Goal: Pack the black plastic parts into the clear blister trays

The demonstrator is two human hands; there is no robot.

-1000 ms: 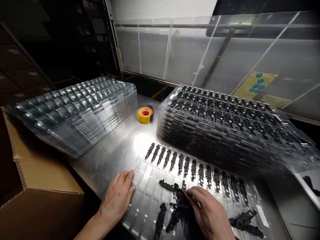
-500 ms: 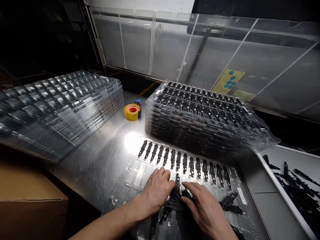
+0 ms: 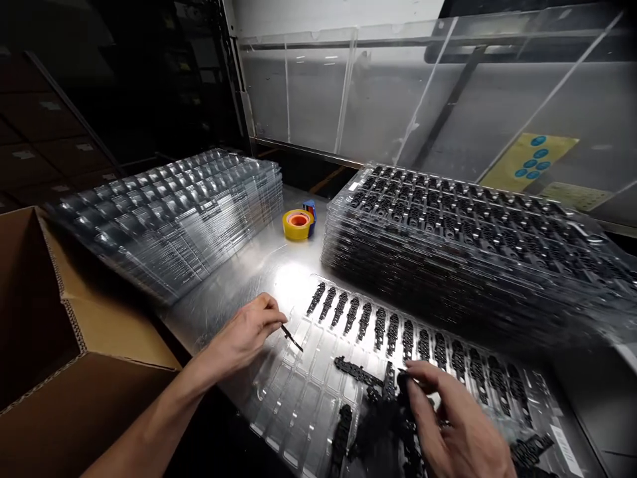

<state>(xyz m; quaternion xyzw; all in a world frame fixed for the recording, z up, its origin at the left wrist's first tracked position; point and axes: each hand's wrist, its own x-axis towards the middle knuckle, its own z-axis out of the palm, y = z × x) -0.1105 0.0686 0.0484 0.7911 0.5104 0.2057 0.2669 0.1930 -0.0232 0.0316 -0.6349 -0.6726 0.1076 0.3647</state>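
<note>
One row of black parts (image 3: 408,340) lies in the far pockets of the clear tray (image 3: 309,406) on the worktop (image 3: 249,277); step in hand judged to be pocket loading. Left hand (image 3: 253,328) pinches a slim black piece (image 3: 293,338) above bare pockets near the tray's left edge; right hand (image 3: 460,418) curls narrowly at the loose black parts (image 3: 341,435) mid-tray, grip blurred, cannot tell if closed. Next move would call for aligning the slim piece with a pocket's length.

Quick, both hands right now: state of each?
Left hand: closed, pinching a slim black strip.
Right hand: half-curled at the black parts; whether it holds one cannot be told.
</note>
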